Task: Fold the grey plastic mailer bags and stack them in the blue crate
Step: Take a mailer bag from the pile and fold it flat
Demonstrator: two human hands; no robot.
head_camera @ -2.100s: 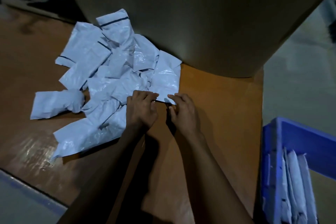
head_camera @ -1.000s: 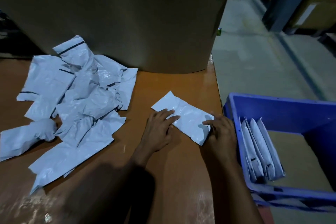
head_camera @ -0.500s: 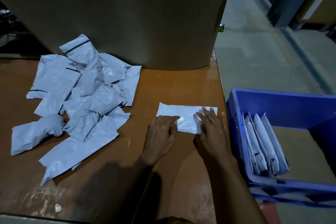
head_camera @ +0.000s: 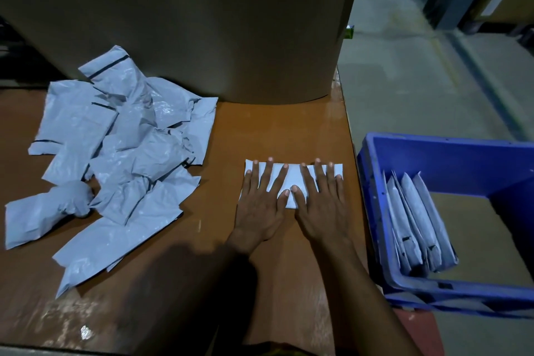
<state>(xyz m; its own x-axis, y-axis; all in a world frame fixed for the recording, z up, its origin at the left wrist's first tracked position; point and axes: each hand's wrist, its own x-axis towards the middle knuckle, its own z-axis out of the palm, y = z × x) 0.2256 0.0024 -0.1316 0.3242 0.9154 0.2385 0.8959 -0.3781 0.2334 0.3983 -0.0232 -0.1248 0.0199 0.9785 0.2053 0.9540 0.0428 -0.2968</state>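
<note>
A folded grey mailer bag (head_camera: 292, 179) lies flat on the brown table near its right edge. My left hand (head_camera: 261, 205) and my right hand (head_camera: 320, 202) both press down on it with fingers straight and spread, side by side, thumbs almost touching. A loose pile of crumpled grey mailer bags (head_camera: 115, 159) covers the table's left half. To the right of the table stands the blue crate (head_camera: 372, 211), with several folded mailer bags (head_camera: 416, 225) standing on edge against its left wall.
A big cardboard box (head_camera: 202, 23) stands on the table right behind the bags and my hands. The table's right edge (head_camera: 351, 153) runs beside the crate. Beyond it is grey concrete floor (head_camera: 419, 81). Cardboard lines the crate's bottom (head_camera: 476, 240).
One bag was pulled from the pile to the table's right side and folded. Both hands now lie flat, pressing on it, fingers spread further than half a second ago.
</note>
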